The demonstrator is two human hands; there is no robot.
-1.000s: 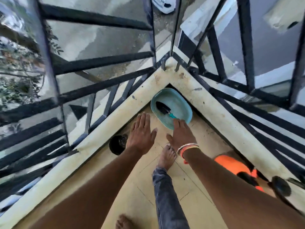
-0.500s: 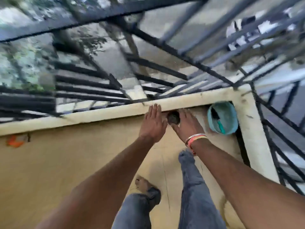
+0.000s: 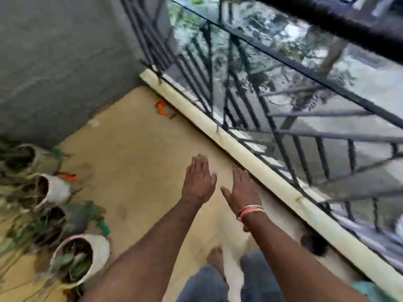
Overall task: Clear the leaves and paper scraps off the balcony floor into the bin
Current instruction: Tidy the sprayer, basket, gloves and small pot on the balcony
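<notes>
My left hand and my right hand are held out flat over the tan balcony floor, fingers straight, holding nothing. An orange scrap lies on the floor by the cream kerb, well beyond both hands. Another orange scrap lies beside the pots at the left. A sliver of the teal bin shows at the bottom right edge, behind my right arm. The picture is blurred by motion.
Several plant pots with leafy plants line the left side. A grey wall closes the far end. A black railing runs along the kerb on the right. A dark round object sits by the kerb. My feet and jeans are below.
The view has swung left, from the corner with the teal bin to the long stretch of floor. Both hands stay flat and empty out in front.
</notes>
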